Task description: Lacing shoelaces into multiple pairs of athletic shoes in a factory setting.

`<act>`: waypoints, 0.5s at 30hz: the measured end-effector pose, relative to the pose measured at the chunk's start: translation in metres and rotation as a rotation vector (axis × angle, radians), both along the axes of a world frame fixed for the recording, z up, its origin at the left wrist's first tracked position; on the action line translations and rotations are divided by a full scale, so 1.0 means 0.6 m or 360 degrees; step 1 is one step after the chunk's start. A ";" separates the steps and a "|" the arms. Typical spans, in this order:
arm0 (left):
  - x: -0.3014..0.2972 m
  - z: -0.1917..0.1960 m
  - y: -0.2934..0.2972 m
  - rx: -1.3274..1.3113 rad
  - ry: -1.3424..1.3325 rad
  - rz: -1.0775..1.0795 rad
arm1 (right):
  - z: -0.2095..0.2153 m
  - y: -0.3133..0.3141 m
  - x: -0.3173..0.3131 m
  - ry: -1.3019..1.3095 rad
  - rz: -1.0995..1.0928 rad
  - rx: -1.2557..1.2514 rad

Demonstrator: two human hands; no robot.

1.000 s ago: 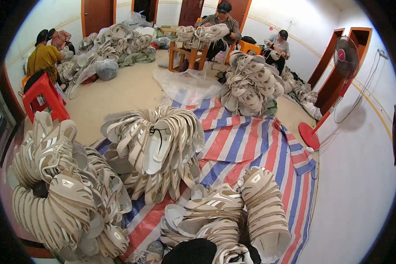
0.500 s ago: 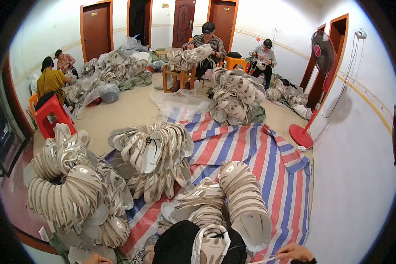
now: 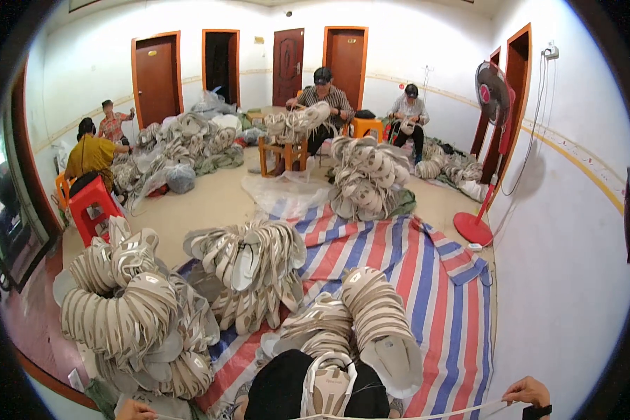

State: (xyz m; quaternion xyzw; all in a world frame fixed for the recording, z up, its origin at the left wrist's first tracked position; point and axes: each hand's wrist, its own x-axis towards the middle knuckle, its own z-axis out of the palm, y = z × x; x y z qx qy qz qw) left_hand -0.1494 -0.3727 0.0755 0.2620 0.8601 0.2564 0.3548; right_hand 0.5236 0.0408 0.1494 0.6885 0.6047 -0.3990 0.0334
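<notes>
A beige and white shoe upper (image 3: 330, 384) rests across my dark-clad lap at the bottom centre, its toe end cut off by the lower edge. One long pale shoelace (image 3: 462, 411) runs sideways past it, stretched between both hands. At the lower right my right hand (image 3: 528, 392), with a dark band on the wrist, pinches one end of the lace. Low on the left, partly cut off, my left hand (image 3: 136, 411) has its fingers closed on the other end. Close in front of my knees lies a row of nested shoe uppers (image 3: 381, 318).
Bundled uppers (image 3: 119, 315) are heaped at the left, with another bundle (image 3: 248, 262) behind. A striped plastic sheet (image 3: 448, 322) covers the floor. A red stool (image 3: 94, 210) and a standing fan (image 3: 474, 227) flank the room. Several people sit working farther back.
My right hand has moved right and slightly up, my left hand a little left. The lace is now drawn out wide between them. The view has tilted up slightly.
</notes>
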 end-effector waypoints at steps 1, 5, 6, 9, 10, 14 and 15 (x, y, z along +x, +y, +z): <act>0.004 0.012 0.001 0.0059 -0.0103 0.0122 | -0.011 0.000 0.027 0.0040 -0.0028 -0.0034; 0.009 0.018 -0.020 0.0221 0.0096 0.0177 | -0.019 -0.009 0.064 0.0055 0.0037 -0.0001; 0.008 0.026 -0.025 0.0233 0.0102 0.0178 | -0.012 -0.013 0.066 0.0061 0.0039 0.0011; 0.005 0.051 -0.045 0.0252 0.0043 0.0297 | 0.005 -0.028 0.089 -0.0128 0.0147 0.0163; -0.002 0.045 -0.053 0.0252 0.0036 0.0298 | 0.001 -0.024 0.123 -0.0177 0.0165 0.0170; -0.037 -0.004 -0.114 0.0386 0.0140 0.0525 | 0.011 -0.041 0.205 -0.0391 0.0150 0.0261; -0.043 -0.016 -0.134 0.0344 0.0379 0.0407 | 0.019 -0.045 0.218 -0.0458 0.0133 0.0319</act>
